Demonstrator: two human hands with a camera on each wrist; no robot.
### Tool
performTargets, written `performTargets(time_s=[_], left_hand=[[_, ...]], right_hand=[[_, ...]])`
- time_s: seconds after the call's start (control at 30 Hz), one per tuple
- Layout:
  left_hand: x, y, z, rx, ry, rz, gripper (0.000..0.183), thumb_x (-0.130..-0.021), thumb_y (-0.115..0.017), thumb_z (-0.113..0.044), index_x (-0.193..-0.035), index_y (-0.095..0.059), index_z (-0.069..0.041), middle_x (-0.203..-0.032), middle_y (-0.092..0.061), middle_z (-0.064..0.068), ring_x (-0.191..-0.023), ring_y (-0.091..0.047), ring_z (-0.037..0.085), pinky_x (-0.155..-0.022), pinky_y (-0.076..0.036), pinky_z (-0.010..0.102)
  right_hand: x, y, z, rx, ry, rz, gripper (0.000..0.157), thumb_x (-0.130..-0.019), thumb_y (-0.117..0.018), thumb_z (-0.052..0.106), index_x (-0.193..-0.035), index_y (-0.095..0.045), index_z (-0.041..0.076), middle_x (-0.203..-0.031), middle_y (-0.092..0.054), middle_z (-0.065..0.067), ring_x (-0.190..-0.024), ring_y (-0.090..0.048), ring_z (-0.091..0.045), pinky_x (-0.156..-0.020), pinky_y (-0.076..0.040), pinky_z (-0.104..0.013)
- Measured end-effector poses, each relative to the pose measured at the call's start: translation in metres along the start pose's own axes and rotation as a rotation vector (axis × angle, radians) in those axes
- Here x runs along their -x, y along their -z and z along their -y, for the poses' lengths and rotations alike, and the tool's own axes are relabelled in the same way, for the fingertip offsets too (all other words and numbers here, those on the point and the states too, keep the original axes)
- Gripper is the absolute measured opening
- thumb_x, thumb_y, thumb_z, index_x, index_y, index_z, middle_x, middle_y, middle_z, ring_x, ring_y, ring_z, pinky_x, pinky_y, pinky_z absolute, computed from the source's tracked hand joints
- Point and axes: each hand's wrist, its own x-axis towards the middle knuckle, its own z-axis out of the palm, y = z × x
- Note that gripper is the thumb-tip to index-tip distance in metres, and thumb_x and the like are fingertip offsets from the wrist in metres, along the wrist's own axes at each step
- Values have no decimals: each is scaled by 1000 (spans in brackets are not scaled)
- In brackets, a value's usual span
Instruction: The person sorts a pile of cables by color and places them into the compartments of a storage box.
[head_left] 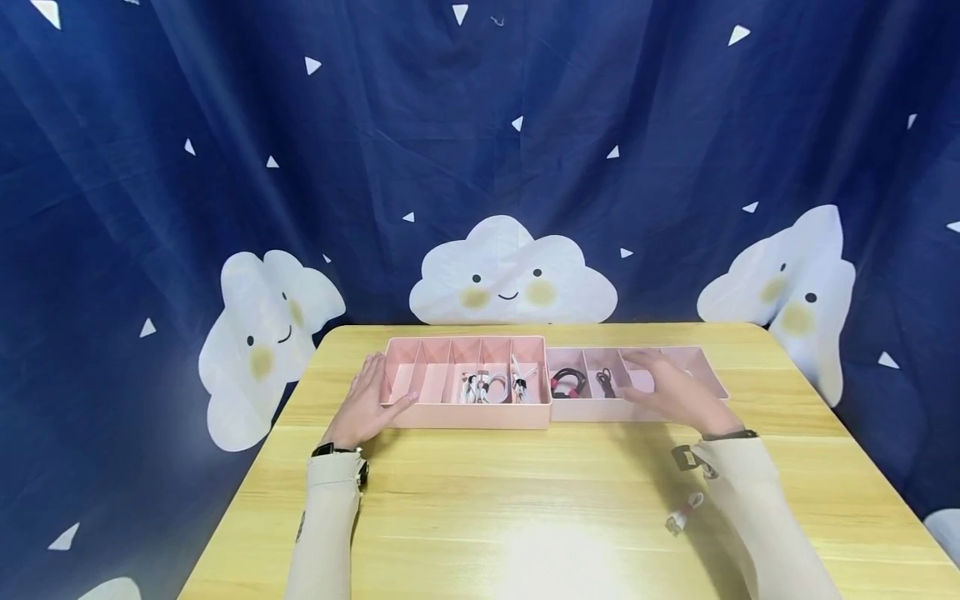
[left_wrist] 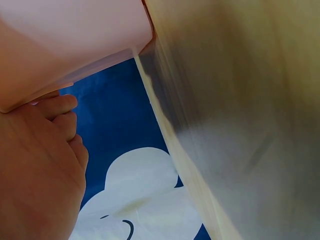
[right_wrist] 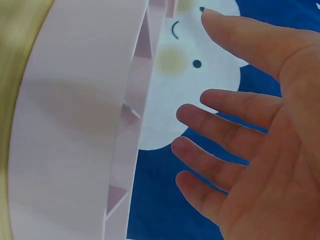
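My left hand (head_left: 367, 404) holds the left end of a pink divided box (head_left: 468, 417), its thumb at the front rim and its fingers along the end wall. In the left wrist view, curled fingers (left_wrist: 62, 112) meet the box's edge. White cables (head_left: 483, 387) and a white-and-black bundle (head_left: 521, 387) lie in its right compartments. Over a paler pink divided box (head_left: 581, 410) my right hand (head_left: 671, 392) hovers, slightly blurred. In the right wrist view its fingers (right_wrist: 225, 130) are spread, holding nothing. A black cable with red ends (head_left: 570, 382) and a thin black cable (head_left: 604, 383) lie in that box.
The two boxes stand end to end near the back of the wooden table (head_left: 450, 500). A small bundled white cable (head_left: 684, 512) lies on the table beside my right forearm. A dark blue curtain (head_left: 450, 167) with cloud prints hangs behind the table.
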Motion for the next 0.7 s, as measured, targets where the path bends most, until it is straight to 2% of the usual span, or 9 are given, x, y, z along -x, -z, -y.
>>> performTargets(time_s=[0.17, 0.37, 0.5, 0.7], left_hand=[[1, 1, -1, 4, 7, 1, 116, -92, -58, -73, -164, -8, 3, -174, -7, 21, -163, -4, 40, -130, -10, 64], [1, 1, -2, 12, -1, -1, 116, -92, -58, -73, -164, -8, 3, -174, -7, 21, -163, -4, 40, -130, -10, 64], [1, 0, -2, 23, -5, 5, 116, -92, -58, -73, -165, -8, 2, -174, -6, 21, -163, -3, 39, -131, -8, 64], [0, 0, -1, 7, -2, 2, 116, -92, -58, -74, -165, -7, 2, -174, -8, 22, -163, -3, 39, -130, -10, 64]], right_hand=[[14, 2, 4, -37, 37, -40, 62, -94, -76, 20, -144, -53, -8, -147, -55, -32, -138, -49, -53, -114, -40, -67], [35, 1, 7, -40, 53, -87, 57, -94, -74, 12, -145, -54, -7, -147, -56, -30, -139, -47, -54, -112, -41, -68], [50, -1, 10, -45, 26, -110, 55, -94, -74, 10, -143, -55, -8, -147, -55, -31, -138, -49, -53, -108, -44, -65], [65, -1, 13, -70, -38, -90, 62, -96, -74, 23, -145, -52, -9, -147, -54, -32, -138, -48, -53, -109, -43, -67]])
